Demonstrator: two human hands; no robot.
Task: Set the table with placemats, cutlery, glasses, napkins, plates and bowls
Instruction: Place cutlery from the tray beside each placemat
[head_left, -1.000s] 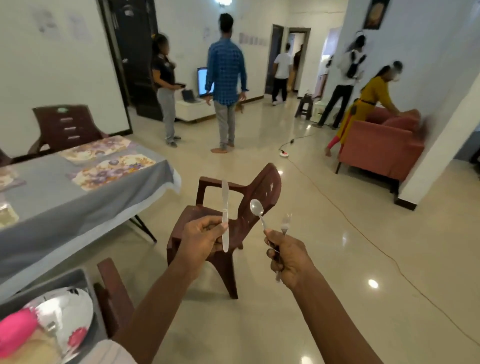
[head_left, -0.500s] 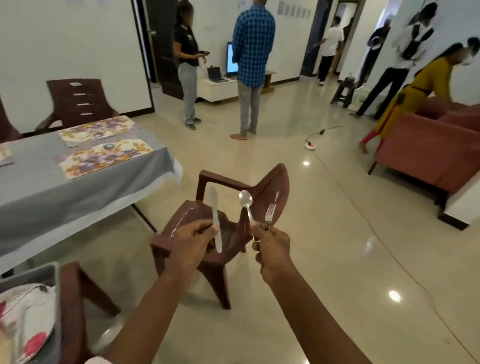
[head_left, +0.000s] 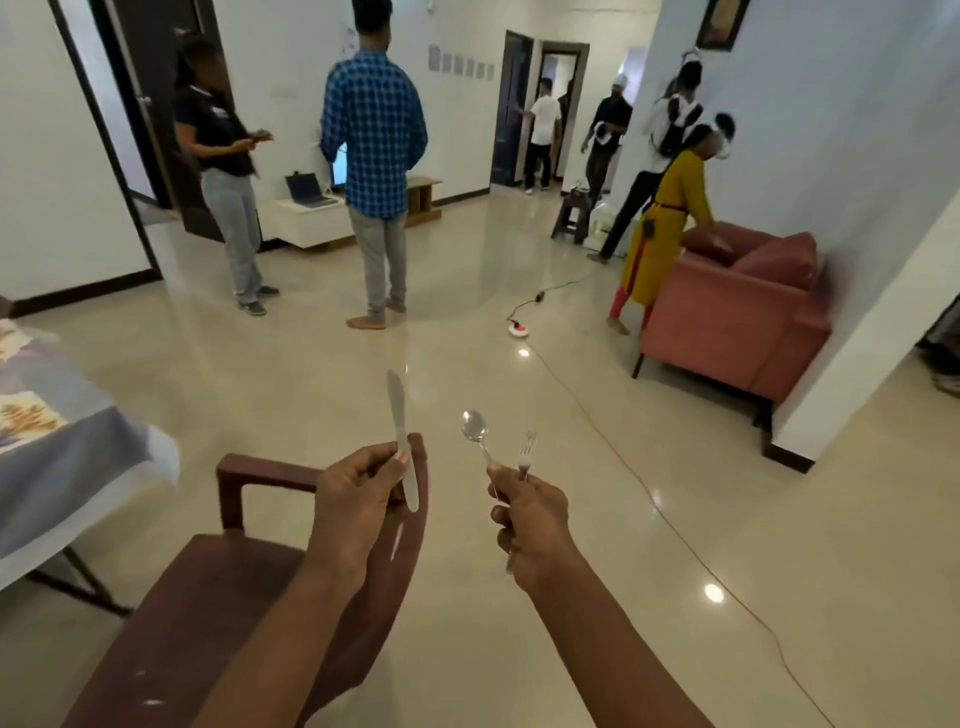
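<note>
Seen from the head camera, the left hand (head_left: 358, 499) pinches a knife (head_left: 400, 431) upright above a brown chair (head_left: 218, 587), while the right hand (head_left: 530, 519) grips a spoon (head_left: 475, 431) and fork (head_left: 526, 451), the table (head_left: 67, 457) at the left edge.

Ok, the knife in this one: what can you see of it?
The knife is a plain one-piece table knife, pale and silvery; metal or plastic, I cannot tell. Its blade tip is rounded. It stands nearly upright, tip up. The left hand pinches it on its lower half between thumb and fingers, with the handle end sticking out below. Nothing else touches it; it is in the air in front of a brown chair.
</note>
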